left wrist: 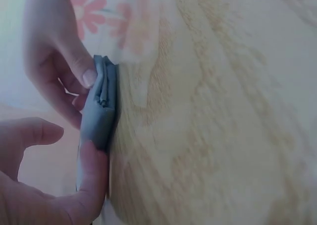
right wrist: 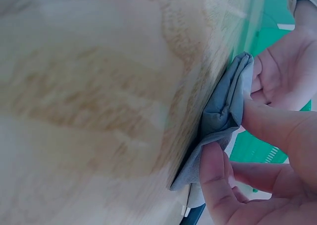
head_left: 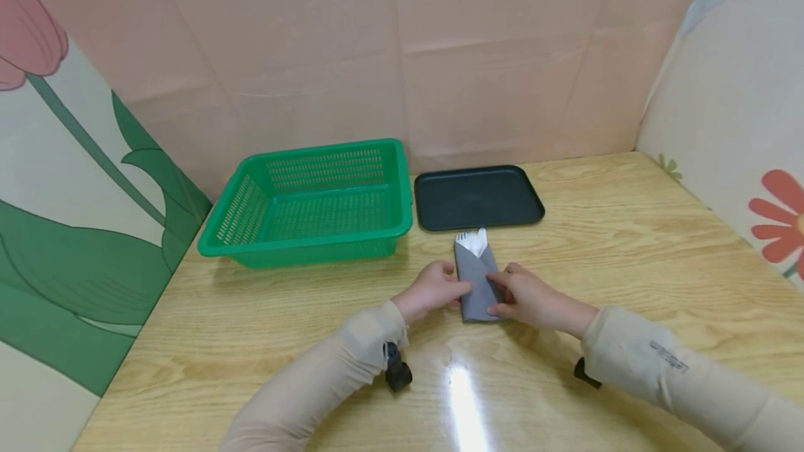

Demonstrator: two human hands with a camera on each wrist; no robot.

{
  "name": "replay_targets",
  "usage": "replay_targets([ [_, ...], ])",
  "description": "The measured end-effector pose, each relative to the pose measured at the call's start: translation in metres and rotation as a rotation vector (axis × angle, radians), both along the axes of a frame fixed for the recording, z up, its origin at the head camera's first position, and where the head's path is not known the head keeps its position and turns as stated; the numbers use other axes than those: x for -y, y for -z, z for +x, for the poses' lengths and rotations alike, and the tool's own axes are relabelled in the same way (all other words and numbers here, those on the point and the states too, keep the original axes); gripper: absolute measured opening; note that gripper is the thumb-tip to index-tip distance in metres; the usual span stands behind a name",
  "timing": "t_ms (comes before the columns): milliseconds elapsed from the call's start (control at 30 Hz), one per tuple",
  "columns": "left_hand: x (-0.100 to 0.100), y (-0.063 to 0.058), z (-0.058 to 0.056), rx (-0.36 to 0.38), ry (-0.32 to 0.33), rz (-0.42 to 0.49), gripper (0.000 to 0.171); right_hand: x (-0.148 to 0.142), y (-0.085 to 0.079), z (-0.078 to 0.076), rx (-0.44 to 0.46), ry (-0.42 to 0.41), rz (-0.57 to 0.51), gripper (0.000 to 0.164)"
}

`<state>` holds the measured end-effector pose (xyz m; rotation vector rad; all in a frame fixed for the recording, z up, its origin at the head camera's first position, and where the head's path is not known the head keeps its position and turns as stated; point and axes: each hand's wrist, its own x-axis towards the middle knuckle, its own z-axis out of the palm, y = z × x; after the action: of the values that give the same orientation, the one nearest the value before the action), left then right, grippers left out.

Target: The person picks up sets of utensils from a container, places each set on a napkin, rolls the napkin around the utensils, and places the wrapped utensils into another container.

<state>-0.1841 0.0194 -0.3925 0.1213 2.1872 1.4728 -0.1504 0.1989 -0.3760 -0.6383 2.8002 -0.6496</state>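
A folded grey napkin (head_left: 479, 284) lies on the table with a white fork (head_left: 466, 239) and a second slim white utensil (head_left: 482, 237), its kind unclear, poking from its far end. My left hand (head_left: 433, 290) touches the napkin's left side, fingers spread; in the left wrist view one finger (left wrist: 94, 178) presses against the napkin's edge. My right hand (head_left: 530, 297) grips the right side. In the right wrist view, its fingers (right wrist: 215, 170) hold the fabric edge near the fold, and layered folds show at the napkin's near end.
Behind the napkin lies a black tray (head_left: 477, 199). To its left stands a green plastic basket (head_left: 308, 246) with slotted walls. All rest on a wood-grain table (head_left: 628, 229), bounded by a pink backdrop (head_left: 402, 54) and printed flower side panels.
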Motion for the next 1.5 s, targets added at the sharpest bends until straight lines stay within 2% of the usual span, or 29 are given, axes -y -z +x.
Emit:
replay_targets([
  [267,-0.002,0.002,-0.004,-0.003,-0.006,-0.006,0.034,-0.001,-0.001,0.0,0.005,0.009,-0.009,0.058],
  [600,-0.004,0.007,-0.008,-0.023,-0.032,0.005,0.033,-0.001,-0.001,-0.001,-0.012,-0.005,-0.01,0.058],
  [1033,-0.006,0.002,-0.006,-0.044,0.01,-0.036,0.027,0.0,0.0,0.002,0.003,0.007,-0.024,0.059],
  [1133,-0.007,0.001,-0.003,-0.065,0.012,-0.041,0.025,0.001,0.001,0.002,0.0,0.009,-0.03,0.059],
  [1367,-0.005,0.001,-0.001,-0.153,0.041,-0.117,0.025,0.001,0.002,0.005,-0.036,0.008,-0.04,0.058],
  [1500,-0.006,0.003,0.002,-0.173,0.022,-0.091,0.025,0.002,0.003,0.008,-0.073,0.013,-0.062,0.058],
])
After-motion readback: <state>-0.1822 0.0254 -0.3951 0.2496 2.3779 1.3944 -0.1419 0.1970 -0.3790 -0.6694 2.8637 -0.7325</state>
